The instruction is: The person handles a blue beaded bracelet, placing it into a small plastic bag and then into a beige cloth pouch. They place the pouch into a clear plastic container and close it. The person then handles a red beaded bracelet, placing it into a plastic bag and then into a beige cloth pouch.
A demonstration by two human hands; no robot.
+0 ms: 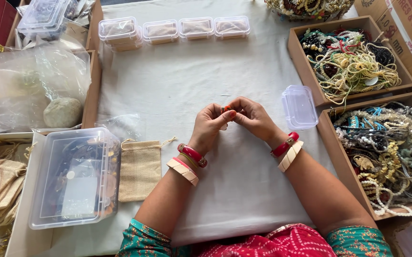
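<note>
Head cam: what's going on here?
A person seated at a cloth-covered table pinches a small orange bead piece between the fingertips of the left hand and right hand, held just above the cloth. A burlap pouch and a lidded clear plastic box lie by the left arm. An empty small clear container and wooden trays of beaded necklaces sit to the right.

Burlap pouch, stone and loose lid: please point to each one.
Burlap pouch (139,170), head view, middle of its front.
Stone (62,112), head view, centre of its top.
Loose lid (299,106), head view, middle of its clear top.
</note>
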